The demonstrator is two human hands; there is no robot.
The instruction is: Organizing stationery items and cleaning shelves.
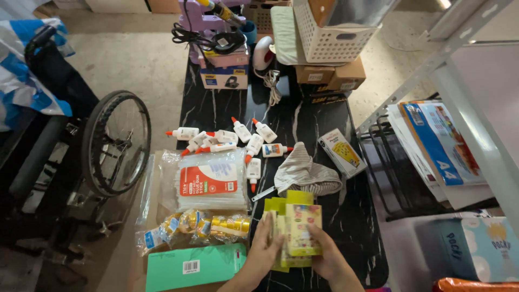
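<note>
Head view showed, at the near edge of the black marbled table (324,216), a stack of yellow-green card packets (294,230), seemingly light, stiff and prone to sliding apart, pinched by its side edges between the half-closed left hand (263,250) and right hand (328,258).

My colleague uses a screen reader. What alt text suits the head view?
Two hands, left hand and right hand, hold a stack of yellow-green card packets over a black marbled table, near small white glue bottles with orange caps.
</note>
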